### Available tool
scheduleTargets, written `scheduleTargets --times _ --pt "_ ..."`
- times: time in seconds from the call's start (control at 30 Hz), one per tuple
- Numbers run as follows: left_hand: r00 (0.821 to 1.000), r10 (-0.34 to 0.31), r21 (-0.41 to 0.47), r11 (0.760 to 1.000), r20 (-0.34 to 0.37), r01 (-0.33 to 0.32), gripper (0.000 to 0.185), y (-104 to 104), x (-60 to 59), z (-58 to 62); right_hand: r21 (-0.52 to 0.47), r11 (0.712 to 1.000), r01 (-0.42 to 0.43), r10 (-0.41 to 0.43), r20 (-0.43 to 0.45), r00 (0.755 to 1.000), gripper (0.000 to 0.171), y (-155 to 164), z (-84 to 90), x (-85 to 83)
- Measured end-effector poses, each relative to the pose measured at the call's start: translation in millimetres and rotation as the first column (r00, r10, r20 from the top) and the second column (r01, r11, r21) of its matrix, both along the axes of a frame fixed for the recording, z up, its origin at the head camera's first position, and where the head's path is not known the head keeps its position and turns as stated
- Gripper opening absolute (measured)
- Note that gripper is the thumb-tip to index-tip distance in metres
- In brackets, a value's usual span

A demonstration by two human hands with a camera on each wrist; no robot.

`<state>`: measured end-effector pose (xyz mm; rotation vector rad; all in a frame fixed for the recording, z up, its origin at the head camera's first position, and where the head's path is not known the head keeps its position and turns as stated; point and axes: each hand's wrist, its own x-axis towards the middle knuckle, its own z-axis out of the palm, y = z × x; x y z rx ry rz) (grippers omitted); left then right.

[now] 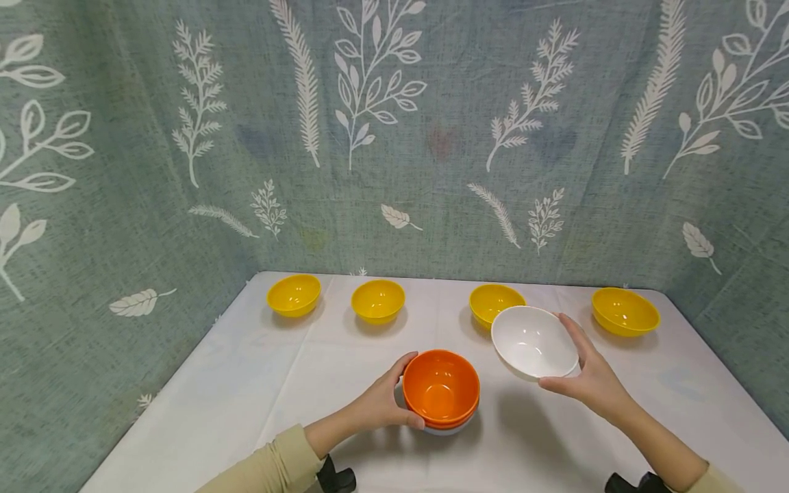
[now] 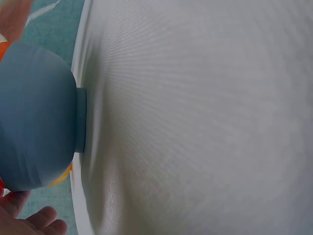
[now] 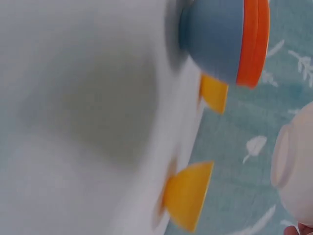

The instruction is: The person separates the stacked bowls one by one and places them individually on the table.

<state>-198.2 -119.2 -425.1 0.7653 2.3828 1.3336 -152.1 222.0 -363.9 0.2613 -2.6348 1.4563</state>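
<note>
Bright, even light; wrist views blurred.

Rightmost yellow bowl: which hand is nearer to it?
Right. The right hand holds the white bowl just left of and in front of the rightmost yellow bowl; the left hand grips the orange bowl stack, farther left.

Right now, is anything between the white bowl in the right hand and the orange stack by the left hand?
Nothing visible: the white bowl, tilted in the right hand, hangs beside the orange stack, with bare tablecloth between them.
</note>
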Motion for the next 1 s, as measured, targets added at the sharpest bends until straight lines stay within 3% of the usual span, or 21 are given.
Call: scheduleTargets --times 0.17,0.4,0.63,1.0 --pt "1.000 0.006 -0.007 1.000 0.006 -0.006 0.111 0 0.4 0.0 0.066 0.996 0.067 -0.069 0.033 0.997 0.103 27 -0.7 7.4" --pt "1.000 0.007 -0.015 1.000 0.002 -0.007 0.111 1 0.5 -0.8 0.120 0.981 0.150 -0.167 0.152 0.974 0.105 65 -7.3 19.4" --pt "1.000 0.009 -0.014 1.000 0.006 -0.009 0.110 1 -0.1 -1.7 0.187 0.965 0.186 -0.218 0.166 0.962 0.105 97 -15.7 26.1" --pt "1.000 0.016 -0.036 0.999 0.007 -0.016 0.110 0 -0.8 -1.7 0.337 0.902 0.269 -0.366 0.271 0.890 0.111 136 -40.1 28.2"
